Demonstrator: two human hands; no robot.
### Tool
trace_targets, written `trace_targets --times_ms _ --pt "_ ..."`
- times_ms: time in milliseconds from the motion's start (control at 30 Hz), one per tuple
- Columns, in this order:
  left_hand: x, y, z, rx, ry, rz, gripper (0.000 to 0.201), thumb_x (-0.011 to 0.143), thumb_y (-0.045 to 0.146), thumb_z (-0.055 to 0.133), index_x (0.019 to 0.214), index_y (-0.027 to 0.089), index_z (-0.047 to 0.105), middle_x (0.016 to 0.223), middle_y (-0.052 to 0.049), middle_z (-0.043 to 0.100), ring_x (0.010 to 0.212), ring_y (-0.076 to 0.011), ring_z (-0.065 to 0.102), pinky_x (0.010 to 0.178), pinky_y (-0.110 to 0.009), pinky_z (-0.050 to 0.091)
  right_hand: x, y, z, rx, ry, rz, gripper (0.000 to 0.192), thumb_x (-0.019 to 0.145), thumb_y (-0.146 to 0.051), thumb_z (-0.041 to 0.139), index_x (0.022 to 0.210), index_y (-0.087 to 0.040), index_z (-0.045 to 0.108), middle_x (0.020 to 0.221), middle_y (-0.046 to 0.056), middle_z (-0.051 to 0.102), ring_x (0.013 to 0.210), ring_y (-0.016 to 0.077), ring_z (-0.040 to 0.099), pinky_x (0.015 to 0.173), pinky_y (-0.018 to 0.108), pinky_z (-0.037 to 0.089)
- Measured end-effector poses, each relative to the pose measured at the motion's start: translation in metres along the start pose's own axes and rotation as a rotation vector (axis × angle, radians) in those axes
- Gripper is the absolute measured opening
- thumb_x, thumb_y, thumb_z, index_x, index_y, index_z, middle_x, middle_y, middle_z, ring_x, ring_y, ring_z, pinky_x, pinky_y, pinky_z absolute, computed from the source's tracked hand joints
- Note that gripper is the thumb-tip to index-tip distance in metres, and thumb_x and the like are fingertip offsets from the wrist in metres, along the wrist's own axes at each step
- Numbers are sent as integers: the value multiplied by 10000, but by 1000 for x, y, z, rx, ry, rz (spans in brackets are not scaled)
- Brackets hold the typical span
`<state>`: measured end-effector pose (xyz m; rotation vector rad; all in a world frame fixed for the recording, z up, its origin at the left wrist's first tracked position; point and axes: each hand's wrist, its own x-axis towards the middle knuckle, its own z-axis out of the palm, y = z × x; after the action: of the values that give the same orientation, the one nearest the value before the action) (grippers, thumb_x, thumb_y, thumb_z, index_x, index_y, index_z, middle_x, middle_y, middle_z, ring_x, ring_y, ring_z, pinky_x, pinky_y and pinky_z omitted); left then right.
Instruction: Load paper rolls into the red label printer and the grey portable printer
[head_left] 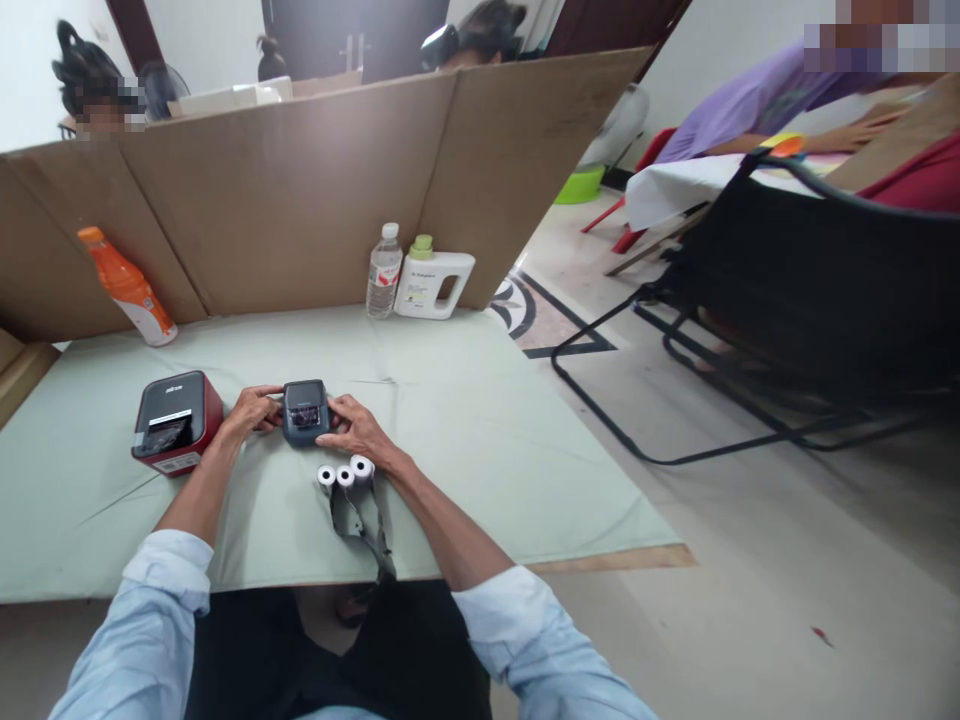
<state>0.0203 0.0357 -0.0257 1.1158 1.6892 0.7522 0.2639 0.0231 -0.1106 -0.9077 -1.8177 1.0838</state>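
A small dark portable label printer (304,425) with a window in its top rests on the green-covered table, held between my two hands. My left hand (257,410) is closed against its left side, fingers bent. On the other side, my right hand (357,430) grips the right edge, thumb near the front corner. Just nearer to me stand three small white paper rolls (344,476) with dark cores. Dark strips (367,532) trail from them to the table's front edge. A larger red and black label printer (178,422) sits left of my left hand.
Behind the table stands a cardboard partition (300,190). Before it are an orange bottle (129,288), a clear water bottle (385,275) and a white jug (433,284). A black folding chair (810,290) is at right; people are beyond.
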Motion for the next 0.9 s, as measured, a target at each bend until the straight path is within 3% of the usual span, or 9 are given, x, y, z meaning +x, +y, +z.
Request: trace_targets --times_ms 233,567,900 --pt "1 -3 -1 -17 -40 37 648 692 186 701 1337 124 699 738 -44 761 573 -137 674 456 -181 423 0 0 0 -35 12 -32 825 724 -461 899 1458 -239 595 1053 49 545 839 196 585 796 370 575" --pt "-5 11 3 23 -30 -14 646 703 114 641 1348 111 673 635 -5 703 521 -127 641 443 -174 410 0 -8 -4 -36 -17 -36 707 745 -470 887 1368 -238 645 1037 31 529 833 179 569 776 350 561" --pt "-3 9 5 61 -7 -40 635 723 99 649 1357 126 670 589 16 670 503 -131 635 476 -187 445 -1 -9 -2 -24 5 -25 702 732 -433 891 1360 -241 643 1021 26 527 827 178 555 757 333 543"
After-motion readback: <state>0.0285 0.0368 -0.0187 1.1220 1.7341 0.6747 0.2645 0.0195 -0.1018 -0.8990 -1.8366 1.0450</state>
